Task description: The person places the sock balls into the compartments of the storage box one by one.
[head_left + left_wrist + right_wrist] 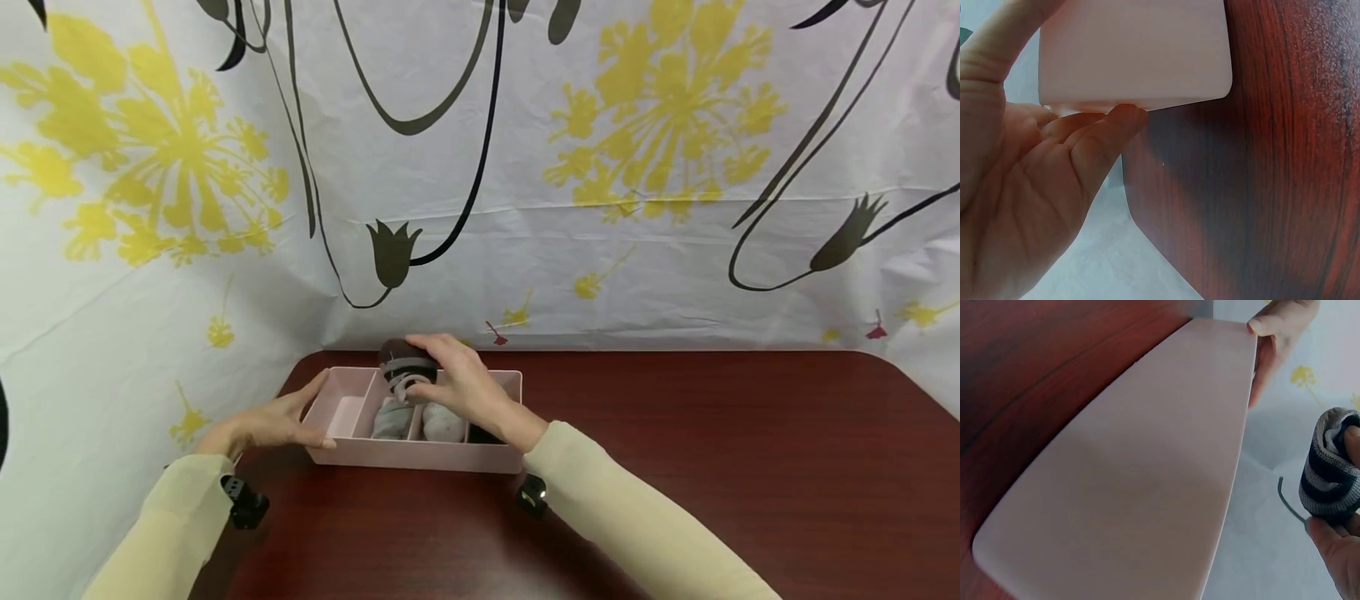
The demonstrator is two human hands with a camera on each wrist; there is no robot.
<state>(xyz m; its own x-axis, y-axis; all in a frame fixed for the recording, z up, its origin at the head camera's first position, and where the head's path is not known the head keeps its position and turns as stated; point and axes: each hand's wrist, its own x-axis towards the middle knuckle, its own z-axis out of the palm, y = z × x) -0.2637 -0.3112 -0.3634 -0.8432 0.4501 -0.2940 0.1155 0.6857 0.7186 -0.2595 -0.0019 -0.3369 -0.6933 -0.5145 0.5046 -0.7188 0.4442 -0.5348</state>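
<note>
A long pale pink divided box (420, 455) stands on the table. My left hand (272, 423) grips its left end, thumb on the front wall and fingers round the far side. In the left wrist view that hand's fingers (1100, 140) press against the box wall. Above the compartments, my right hand (468, 387) pinches a rolled sock (1329, 472) with dark and grey stripes. Below it, a grey rolled sock (392, 420) and a lighter grey rolled bundle (442, 423) lie in neighbouring compartments. Something black (482, 434) shows in the right compartment, partly hidden by my right wrist.
The box's leftmost compartment (347, 414) shows its bare floor. A dark red wooden table (675, 467) extends to the right and front. White patterned cloth (465, 183) hangs close behind the box and along the left side.
</note>
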